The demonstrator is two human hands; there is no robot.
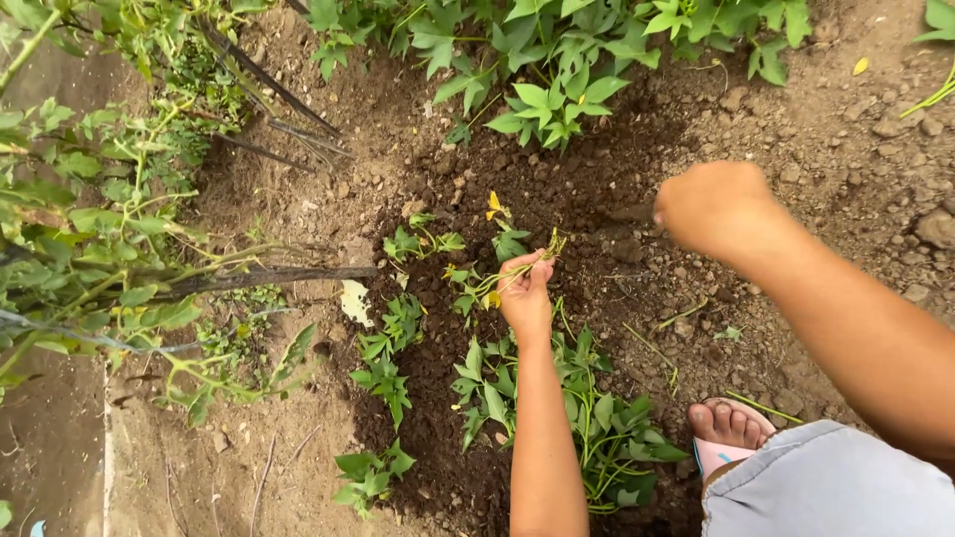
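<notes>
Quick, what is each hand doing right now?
Left hand: closed on a leafy green cutting.
Right hand: closed in a fist; contents cannot be told.

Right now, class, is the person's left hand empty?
No: the left hand grips a thin green leafy plant cutting just above the dark brown dug soil.

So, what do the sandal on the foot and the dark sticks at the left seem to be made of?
The sandal looks like soft foam or rubber: pink, matte, with a thin flat edge under the toes; which one I cannot tell. The dark sticks look like dry wood or old stems: grey-brown, rough, without leaves. The left hand holds a fresh green cutting, plainly living plant.
</notes>
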